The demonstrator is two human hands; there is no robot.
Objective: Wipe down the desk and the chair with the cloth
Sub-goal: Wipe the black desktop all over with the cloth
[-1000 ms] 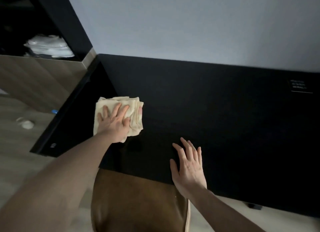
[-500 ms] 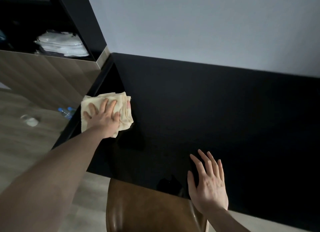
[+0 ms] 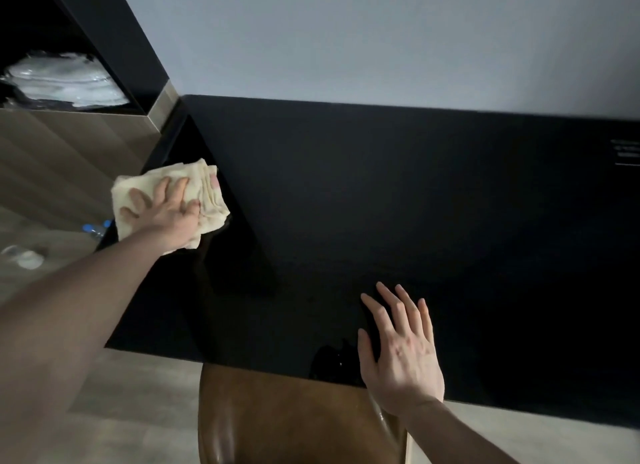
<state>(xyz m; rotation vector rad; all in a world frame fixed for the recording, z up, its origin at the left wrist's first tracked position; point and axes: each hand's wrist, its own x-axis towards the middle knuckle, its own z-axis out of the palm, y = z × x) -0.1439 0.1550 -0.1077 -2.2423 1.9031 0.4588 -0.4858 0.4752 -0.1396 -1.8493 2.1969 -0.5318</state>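
Observation:
A folded cream cloth (image 3: 211,197) lies at the left edge of the glossy black desk (image 3: 398,214). My left hand (image 3: 162,214) presses flat on it with fingers spread, and part of the cloth hangs past the desk's left edge. Near the front edge of the desk rests my right hand (image 3: 398,352), palm down with straight fingers. The brown leather chair (image 3: 284,422) stands tucked under the front edge, just below my right hand.
A grey wall rises behind the desk. To the left stands a wooden cabinet (image 3: 69,158) with a dark shelf holding white folded items (image 3: 62,82). A plastic bottle (image 3: 95,228) and a white object (image 3: 27,257) lie on the floor at left.
My left hand has slid the cloth leftwards to the desk's left edge. My right hand has stayed flat near the front edge.

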